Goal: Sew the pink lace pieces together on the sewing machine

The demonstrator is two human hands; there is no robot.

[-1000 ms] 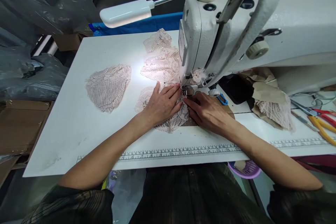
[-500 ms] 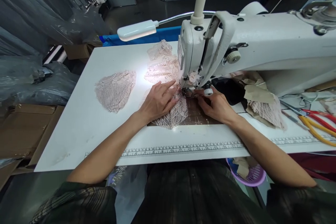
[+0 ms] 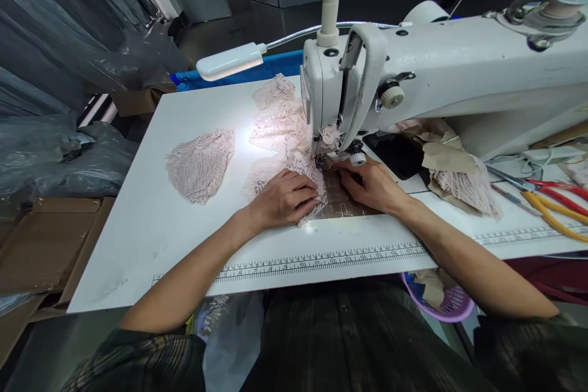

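Pale pink lace fabric [image 3: 301, 160] lies under the needle area of a white sewing machine [image 3: 321, 92] and trails back across the table. My left hand [image 3: 285, 199] is closed on the near part of this lace, fingers curled at its right edge. Close to the presser foot [image 3: 324, 162], on its right side, is my right hand [image 3: 367, 182]. Its index finger reaches toward the foot and the other fingers are bent; whatever lies between its fingertips is hidden. A separate pink lace piece [image 3: 201, 165] rests flat on the left.
A lit lamp [image 3: 230, 62] hangs over the white table [image 3: 138, 214]. To the right are fabric scraps [image 3: 452, 168], yellow-handled scissors [image 3: 551, 214] and a red-handled tool [image 3: 563, 193]. A ruler strip [image 3: 285, 268] runs along the front edge. Below stands a purple basket [image 3: 452, 306].
My left hand has gone from lying spread on the lace to curled at its near right edge, closer to me. My right hand stays by the presser foot. The view has shifted slightly.
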